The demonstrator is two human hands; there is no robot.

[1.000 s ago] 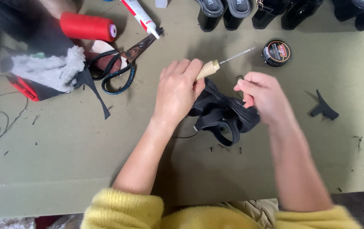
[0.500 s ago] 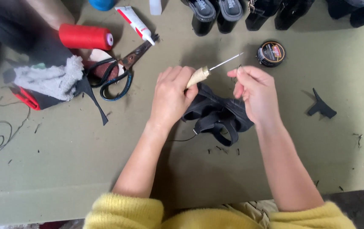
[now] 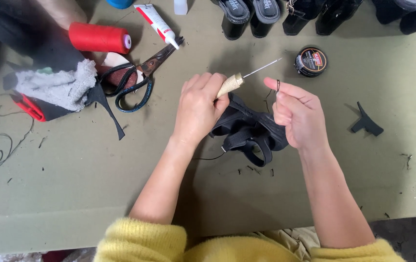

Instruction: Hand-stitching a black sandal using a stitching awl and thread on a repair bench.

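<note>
My left hand [image 3: 199, 107] is closed around the wooden handle of an awl [image 3: 237, 81], whose thin metal needle points up and to the right. My right hand [image 3: 297, 114] pinches a loop of black thread [image 3: 277, 86] between thumb and forefinger, just right of the needle tip. A black strappy sandal [image 3: 249, 132] lies on the green table under and between both hands, partly hidden by them. A black thread trails from it toward my left forearm.
Scissors [image 3: 140, 77], a red thread spool [image 3: 100, 38], a glue tube [image 3: 157, 22] and a cloth bundle [image 3: 55, 87] lie at the upper left. A round black tin [image 3: 311, 61] and several black shoes [image 3: 285, 14] are at the back. A black scrap [image 3: 366, 123] lies right.
My right hand has lifted off the sandal and moved up, now holding the thread loop near the awl's needle. The awl has tilted slightly.
</note>
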